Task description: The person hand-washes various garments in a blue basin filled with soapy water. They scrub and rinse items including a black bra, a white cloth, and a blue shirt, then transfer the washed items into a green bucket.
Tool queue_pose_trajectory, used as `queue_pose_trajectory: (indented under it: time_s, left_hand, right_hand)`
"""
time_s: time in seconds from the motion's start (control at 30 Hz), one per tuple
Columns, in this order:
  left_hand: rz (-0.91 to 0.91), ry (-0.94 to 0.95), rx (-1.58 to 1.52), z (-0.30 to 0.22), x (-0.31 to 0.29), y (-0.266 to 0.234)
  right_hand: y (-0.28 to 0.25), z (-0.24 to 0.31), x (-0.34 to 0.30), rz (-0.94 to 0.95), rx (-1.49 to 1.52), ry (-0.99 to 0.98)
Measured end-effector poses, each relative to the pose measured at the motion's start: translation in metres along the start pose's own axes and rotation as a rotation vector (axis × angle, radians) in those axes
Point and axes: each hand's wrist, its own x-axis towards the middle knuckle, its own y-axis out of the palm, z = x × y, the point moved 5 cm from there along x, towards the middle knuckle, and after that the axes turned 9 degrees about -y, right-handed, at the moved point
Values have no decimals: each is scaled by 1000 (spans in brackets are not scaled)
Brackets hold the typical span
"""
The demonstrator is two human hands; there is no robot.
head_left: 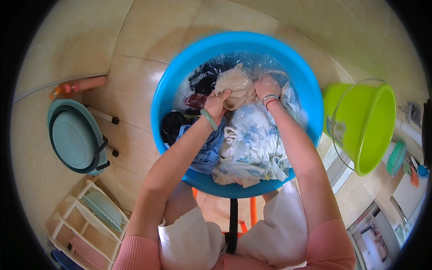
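Soapy water and wet laundry fill a large blue basin [164, 85]. My left hand [215, 104], with a pale green bangle at its wrist, pinches the near left edge of a wet beige cloth garment [237, 83]. On the cloth's right side my right hand [267, 88] is closed on its edge, the fingertips partly hidden. A red cord and a bracelet circle that wrist. Below my hands lies a white garment with blue patches [256, 144]. Blue cloth [208, 150] and black cloth [173, 126] are bunched at the left. Dark fabric [209, 74] soaks among suds at the far side.
A lime green bucket [378, 130] with a wire handle is right of the basin. On the left are stacked grey-green basins [74, 139], a pink-orange bottle [85, 85] and a white rack [83, 225]. Orange stool legs [253, 211] show below the basin, between my knees.
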Motion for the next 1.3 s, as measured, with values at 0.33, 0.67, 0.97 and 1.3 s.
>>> queue_pose_trajectory:
  time_s: [0.33,0.67,0.97,1.3]
  left_hand:
    - [453,-253,-381,-6,-69,64]
    - [326,-44,-488,2,-35,75]
    - [249,25,-300,13,-18,58]
    - [-7,11,-242,-17,-12,-1]
  right_hand:
    - [-93,103,-139,-37,445,-683]
    - [-86,162,-126,-381,331,-901]
    - [-40,57,-21,-240,143,-467]
    - [1,24,-28,64,-159,-438]
